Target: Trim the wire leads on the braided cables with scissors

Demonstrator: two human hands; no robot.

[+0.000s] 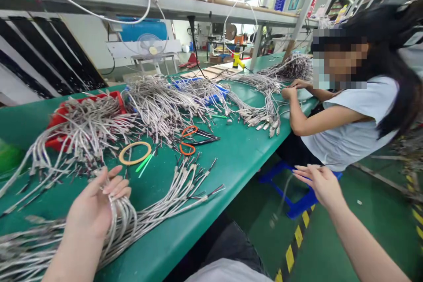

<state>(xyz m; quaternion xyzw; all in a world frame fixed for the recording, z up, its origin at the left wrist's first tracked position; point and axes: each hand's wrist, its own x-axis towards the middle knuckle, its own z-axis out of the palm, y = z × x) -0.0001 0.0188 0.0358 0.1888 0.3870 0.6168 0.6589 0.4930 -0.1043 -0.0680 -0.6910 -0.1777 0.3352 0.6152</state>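
Observation:
My left hand (95, 202) is closed around a looped bunch of thin grey-white cables (124, 218), above the near part of the green table. More cables with stripped dark wire ends (185, 185) lie to the right of that hand. Out past the table edge, my right hand (322, 185) has its fingertips pinched together. From them hangs a thin pale cable (283, 200), smeared by motion, with what looks like a connector at its low end. Beyond my left hand are a beige ring (135, 153), green sticks (144, 164) and orange-handled scissors (198, 139).
A red bin (120, 101) and a blue bin (218, 94) hold cable heaps on the green table (244, 154). At right a co-worker (357, 114) handles cables over the table. A blue stool (297, 202) stands below; an overhead shelf (185, 6) spans the back.

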